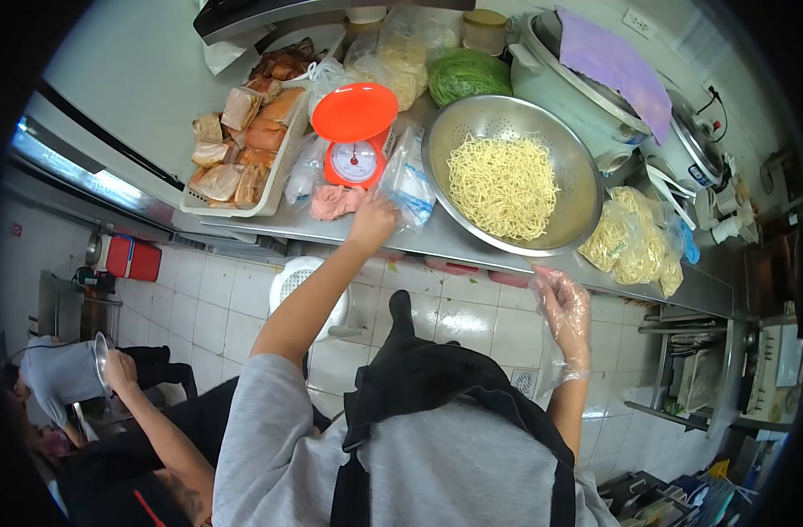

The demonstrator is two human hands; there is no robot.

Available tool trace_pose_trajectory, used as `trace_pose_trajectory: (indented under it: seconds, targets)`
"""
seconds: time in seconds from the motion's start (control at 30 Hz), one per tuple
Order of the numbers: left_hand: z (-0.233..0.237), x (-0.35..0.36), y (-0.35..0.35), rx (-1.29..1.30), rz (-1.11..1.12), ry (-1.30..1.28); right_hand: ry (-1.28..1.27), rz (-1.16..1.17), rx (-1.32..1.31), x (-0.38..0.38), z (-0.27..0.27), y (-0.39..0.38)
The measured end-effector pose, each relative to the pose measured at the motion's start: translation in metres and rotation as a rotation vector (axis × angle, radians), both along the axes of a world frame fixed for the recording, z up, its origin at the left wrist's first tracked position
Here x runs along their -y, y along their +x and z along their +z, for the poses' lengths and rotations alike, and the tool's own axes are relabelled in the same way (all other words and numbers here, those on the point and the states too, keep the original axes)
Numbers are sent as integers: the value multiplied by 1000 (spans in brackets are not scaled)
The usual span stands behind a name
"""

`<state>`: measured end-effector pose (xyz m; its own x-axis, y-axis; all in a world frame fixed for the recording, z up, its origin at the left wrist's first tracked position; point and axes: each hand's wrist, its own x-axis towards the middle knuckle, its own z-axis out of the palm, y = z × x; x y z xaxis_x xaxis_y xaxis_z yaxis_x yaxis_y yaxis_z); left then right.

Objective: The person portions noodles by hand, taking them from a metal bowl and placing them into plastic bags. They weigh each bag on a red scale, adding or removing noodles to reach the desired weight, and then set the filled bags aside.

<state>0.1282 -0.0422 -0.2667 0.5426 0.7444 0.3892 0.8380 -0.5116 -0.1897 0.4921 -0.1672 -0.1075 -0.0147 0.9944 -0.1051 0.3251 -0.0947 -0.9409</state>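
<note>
My left hand [375, 221] is bare and reaches to the counter's front edge, beside a pink cloth [336, 202] and a bag of clear plastic [408, 180]; its fingertips are too small to make out. Above it stands a red kitchen scale [356, 114] with a round dial. My right hand [563, 309], in a clear plastic glove, hangs in front of the counter with its fingers bent; whether it holds anything cannot be made out. Between and beyond my hands, a large steel colander [443, 149] holds yellow noodles [502, 186].
A white basket of meat pieces [283, 167] stands left of the scale. Bagged noodles [634, 237] lie right of the colander, with large cookers [551, 88] behind. Below the counter is a white stool [307, 285]. Other people [147, 413] are at lower left.
</note>
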Motion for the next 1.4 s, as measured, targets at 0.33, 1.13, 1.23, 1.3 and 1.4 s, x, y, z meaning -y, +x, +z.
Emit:
trace_pose_trajectory:
  seconds: [0.33, 1.13, 1.23, 1.3, 1.4]
  targets:
    - [5, -10, 8, 140, 206, 21, -14, 132, 39, -14, -31, -30]
    - [101, 138, 5, 1768, 529, -407, -106, 389, 7, -40, -40, -93]
    - [117, 153, 27, 1985, 440, -524, -19, 410, -63, -37, -40, -98]
    - [113, 157, 40, 1945, 373, -590, 5, 450, -129, -33, -34, -100]
    - [104, 155, 70, 2016, 346, -653, -1, 465, -223, -27, -22, -104]
